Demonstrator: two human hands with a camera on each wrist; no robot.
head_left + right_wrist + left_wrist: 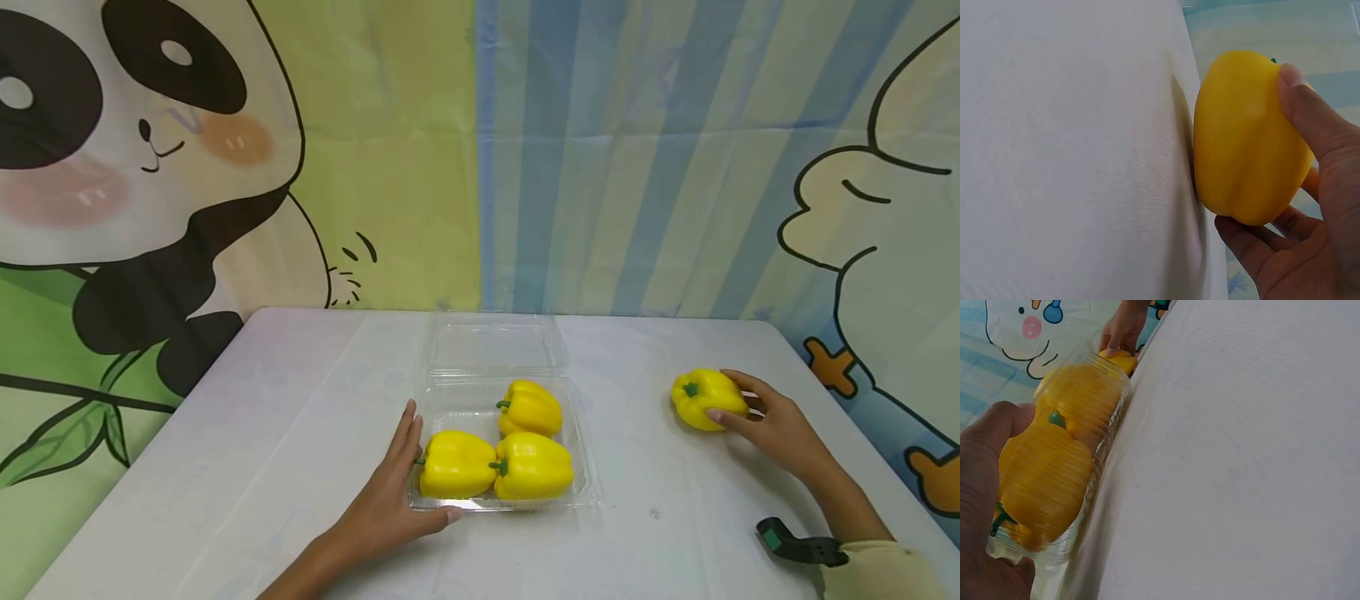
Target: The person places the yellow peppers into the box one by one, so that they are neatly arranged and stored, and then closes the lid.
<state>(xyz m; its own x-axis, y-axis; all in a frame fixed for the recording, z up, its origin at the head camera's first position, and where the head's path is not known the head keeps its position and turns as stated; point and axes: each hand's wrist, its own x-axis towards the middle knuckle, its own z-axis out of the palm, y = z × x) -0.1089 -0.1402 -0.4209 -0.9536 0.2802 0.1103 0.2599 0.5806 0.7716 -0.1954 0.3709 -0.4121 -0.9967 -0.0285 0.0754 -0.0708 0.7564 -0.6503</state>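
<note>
Three yellow bell peppers with green stems lie in a clear plastic clamshell box (588, 479): two along the front, one (534, 408) behind on the right. My left hand (386, 504) rests at the box's front left corner, fingers straight along the left side and thumb by the front edge. The left wrist view shows the front-left pepper (1047, 481) through the clear wall. Off to the right, my right hand (780, 429) holds another yellow bell pepper (701, 400) between thumb and fingers. In the right wrist view, this pepper (1247, 137) is at the white tabletop; contact is unclear.
The box's clear lid (498, 343) lies folded back toward the rear edge of the white table (300, 467). A printed cloth (375, 150) with cartoon animals hangs behind. A black band (802, 546) is on my right wrist.
</note>
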